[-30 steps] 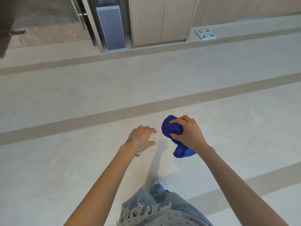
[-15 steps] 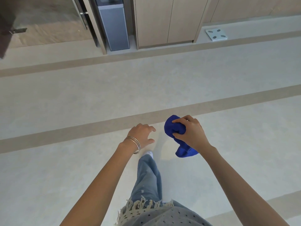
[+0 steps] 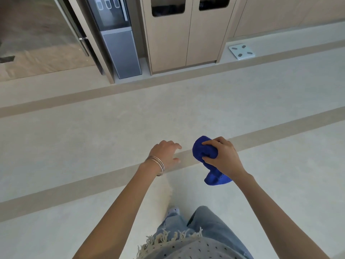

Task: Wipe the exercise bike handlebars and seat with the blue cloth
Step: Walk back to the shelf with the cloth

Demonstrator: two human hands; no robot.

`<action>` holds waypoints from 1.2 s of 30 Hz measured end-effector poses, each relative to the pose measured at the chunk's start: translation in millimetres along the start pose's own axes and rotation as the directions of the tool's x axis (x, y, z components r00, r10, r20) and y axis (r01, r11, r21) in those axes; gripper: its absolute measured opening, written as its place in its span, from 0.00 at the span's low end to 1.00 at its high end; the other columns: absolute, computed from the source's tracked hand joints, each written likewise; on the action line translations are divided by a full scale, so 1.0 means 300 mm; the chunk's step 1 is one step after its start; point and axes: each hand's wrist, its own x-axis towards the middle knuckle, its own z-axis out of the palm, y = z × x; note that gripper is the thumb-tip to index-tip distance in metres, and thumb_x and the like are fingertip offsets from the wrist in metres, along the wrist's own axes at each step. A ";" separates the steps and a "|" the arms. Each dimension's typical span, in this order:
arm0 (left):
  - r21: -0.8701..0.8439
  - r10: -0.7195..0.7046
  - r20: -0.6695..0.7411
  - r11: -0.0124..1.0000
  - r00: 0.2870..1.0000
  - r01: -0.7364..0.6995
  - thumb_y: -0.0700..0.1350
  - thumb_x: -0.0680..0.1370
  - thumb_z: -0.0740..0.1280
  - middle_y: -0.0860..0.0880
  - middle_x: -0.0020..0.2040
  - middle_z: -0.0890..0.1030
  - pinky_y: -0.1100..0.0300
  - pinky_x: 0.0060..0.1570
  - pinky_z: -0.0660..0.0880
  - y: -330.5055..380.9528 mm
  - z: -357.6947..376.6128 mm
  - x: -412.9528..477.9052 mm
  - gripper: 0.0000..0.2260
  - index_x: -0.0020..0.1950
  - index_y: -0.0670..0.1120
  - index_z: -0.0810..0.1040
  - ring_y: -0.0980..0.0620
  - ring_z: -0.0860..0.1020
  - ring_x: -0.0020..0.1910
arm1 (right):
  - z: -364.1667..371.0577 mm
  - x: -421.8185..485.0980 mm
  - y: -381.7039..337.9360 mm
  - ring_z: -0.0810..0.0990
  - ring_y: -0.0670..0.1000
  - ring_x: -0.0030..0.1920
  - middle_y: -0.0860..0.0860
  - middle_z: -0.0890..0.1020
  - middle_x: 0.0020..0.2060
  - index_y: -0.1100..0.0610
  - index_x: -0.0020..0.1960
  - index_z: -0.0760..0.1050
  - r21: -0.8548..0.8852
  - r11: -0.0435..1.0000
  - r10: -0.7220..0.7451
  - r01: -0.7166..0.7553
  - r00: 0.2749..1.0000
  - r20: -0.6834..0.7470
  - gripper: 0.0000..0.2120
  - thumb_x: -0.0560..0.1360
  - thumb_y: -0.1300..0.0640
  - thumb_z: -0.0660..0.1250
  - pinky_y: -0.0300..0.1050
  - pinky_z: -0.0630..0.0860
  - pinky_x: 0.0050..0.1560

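Right hand [image 3: 225,157] grips the bunched blue terry cloth [image 3: 205,152], long axis hanging downward; left hand [image 3: 165,153] fingers loosely spread, holding nothing, above pale striped floor [image 3: 93,139].

cloth [image 3: 205,152] in right hand [image 3: 223,158], left hand [image 3: 165,153] beside.

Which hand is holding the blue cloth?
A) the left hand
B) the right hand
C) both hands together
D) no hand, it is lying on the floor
B: the right hand has its fingers curled round the bunched blue cloth, while the left hand, the one with the bracelets on its wrist, holds nothing and stays apart from the cloth.
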 end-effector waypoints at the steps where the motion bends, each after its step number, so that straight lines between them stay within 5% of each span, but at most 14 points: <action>1: 0.011 0.004 0.006 1.000 1.000 -0.004 0.50 0.77 0.64 0.48 0.65 0.73 0.53 0.60 0.69 -0.008 -0.014 0.031 0.21 0.69 0.51 0.67 0.46 0.70 0.63 | -0.004 0.034 0.006 0.72 0.55 0.56 0.48 0.76 0.55 0.47 0.59 0.76 -0.005 1.000 0.003 -0.003 1.000 0.007 0.19 0.68 0.54 0.72 0.46 0.72 0.54; 9: 0.066 -0.024 -0.040 0.997 0.999 0.027 0.51 0.77 0.63 0.49 0.72 0.64 0.53 0.63 0.67 -0.042 -0.104 0.327 0.24 0.72 0.51 0.63 0.46 0.65 0.68 | -0.061 0.379 0.080 0.72 0.55 0.56 0.48 0.76 0.56 0.47 0.59 0.76 -0.036 0.999 -0.026 0.027 0.999 0.048 0.19 0.68 0.53 0.72 0.43 0.70 0.53; 17: 0.228 -0.115 -0.079 0.965 0.990 0.131 0.53 0.77 0.61 0.48 0.78 0.49 0.45 0.73 0.50 -0.010 -0.281 0.714 0.30 0.75 0.53 0.52 0.42 0.49 0.76 | -0.243 0.825 0.158 0.71 0.53 0.56 0.47 0.75 0.55 0.45 0.59 0.76 -0.041 0.997 -0.069 0.071 0.996 0.058 0.20 0.68 0.53 0.71 0.45 0.72 0.50; 36: 0.224 -0.150 0.028 0.964 0.988 0.140 0.54 0.79 0.59 0.46 0.77 0.53 0.45 0.73 0.51 -0.181 -0.566 1.420 0.28 0.76 0.52 0.52 0.42 0.51 0.75 | -0.340 1.623 0.182 0.71 0.53 0.56 0.47 0.75 0.56 0.46 0.59 0.76 -0.059 0.994 -0.090 0.096 0.992 0.093 0.19 0.68 0.52 0.71 0.43 0.71 0.47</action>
